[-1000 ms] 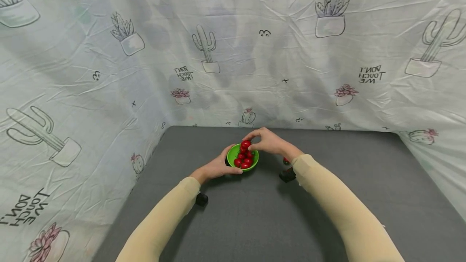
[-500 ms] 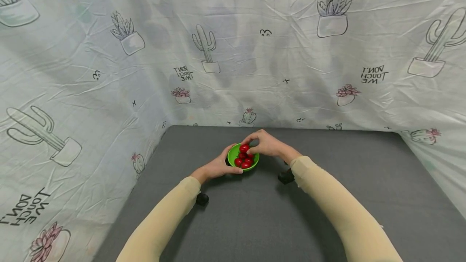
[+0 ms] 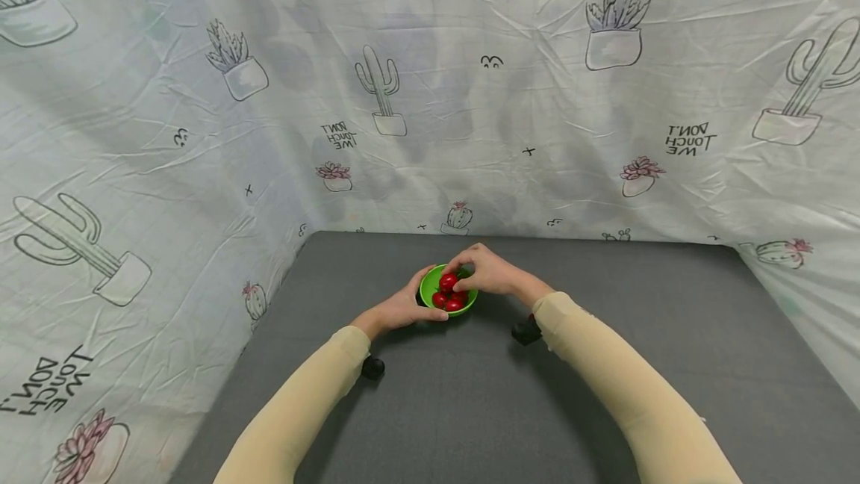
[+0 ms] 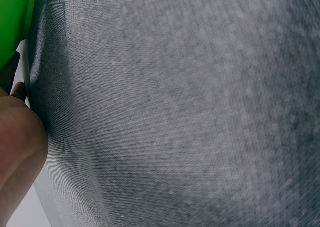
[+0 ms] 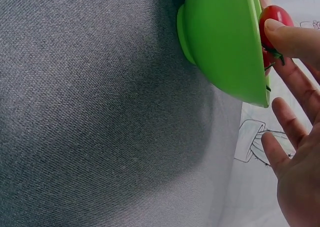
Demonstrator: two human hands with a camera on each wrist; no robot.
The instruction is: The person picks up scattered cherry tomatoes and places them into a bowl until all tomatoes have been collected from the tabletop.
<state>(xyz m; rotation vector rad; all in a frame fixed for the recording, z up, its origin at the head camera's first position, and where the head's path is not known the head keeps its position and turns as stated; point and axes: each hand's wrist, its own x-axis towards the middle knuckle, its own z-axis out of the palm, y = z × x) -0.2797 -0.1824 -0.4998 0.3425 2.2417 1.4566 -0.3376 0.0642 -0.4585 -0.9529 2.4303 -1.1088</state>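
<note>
A green bowl [image 3: 428,291] stands on the dark grey table with several red cherry tomatoes [image 3: 455,305] inside. My left hand [image 3: 402,308] holds the bowl from its left, thumb along the near side and fingers round the far side. In the left wrist view only part of that hand [image 4: 20,142] shows below the bowl's green wall [image 4: 12,17]. My right hand [image 3: 493,272] pinches one cherry tomato [image 3: 448,282] low over the bowl's contents. The right wrist view shows this tomato [image 5: 276,18] with its green stem at the rim, under the thumb; the other fingers [image 5: 292,119] are spread.
Black wrist cameras hang below both wrists, the left one [image 3: 372,368] and the right one [image 3: 526,331]. The grey table [image 3: 457,409] reaches back to a white cloth [image 3: 430,95] printed with potted cacti, which also rises at the left and right.
My right hand has come down and slightly nearer, bringing the pinched cherry tomato lower into the bowl. The left hand and the bowl have stayed in place.
</note>
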